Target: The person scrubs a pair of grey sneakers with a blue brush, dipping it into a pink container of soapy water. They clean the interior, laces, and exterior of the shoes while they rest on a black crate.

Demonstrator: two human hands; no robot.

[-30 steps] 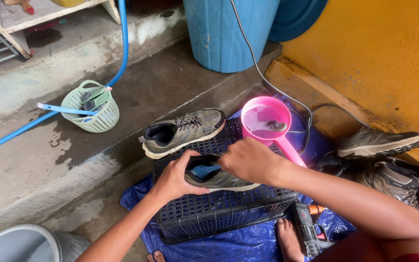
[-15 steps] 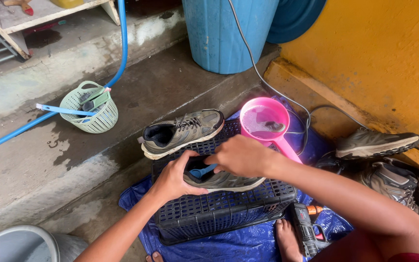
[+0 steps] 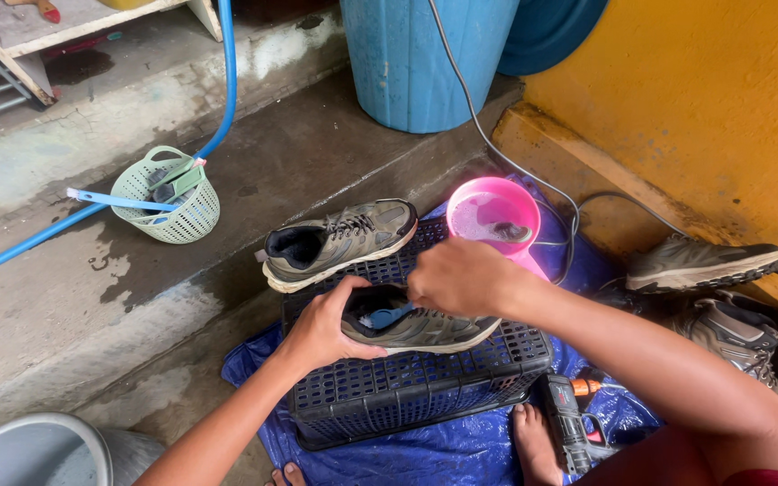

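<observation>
Shoe [image 3: 425, 328] lies on upturned black crate [image 3: 407, 387], heel gripped by left hand [image 3: 321, 328], fingers wrapped round collar. Right hand [image 3: 461, 274] clenched over shoe opening, blue item [image 3: 387, 316] inside; what fingers pinch, cannot tell. Second shoe [image 3: 339, 243] just behind on crate. Pink scoop [image 3: 494, 216] near. Blue tarp [image 3: 443, 450] beneath.

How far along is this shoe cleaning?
Done: hard to tell; one grey shoe lies on the black crate. In hand: the left hand steadies a second shoe while the right hand works at its opening. Left: at least two more shoes wait by the yellow wall.
</observation>
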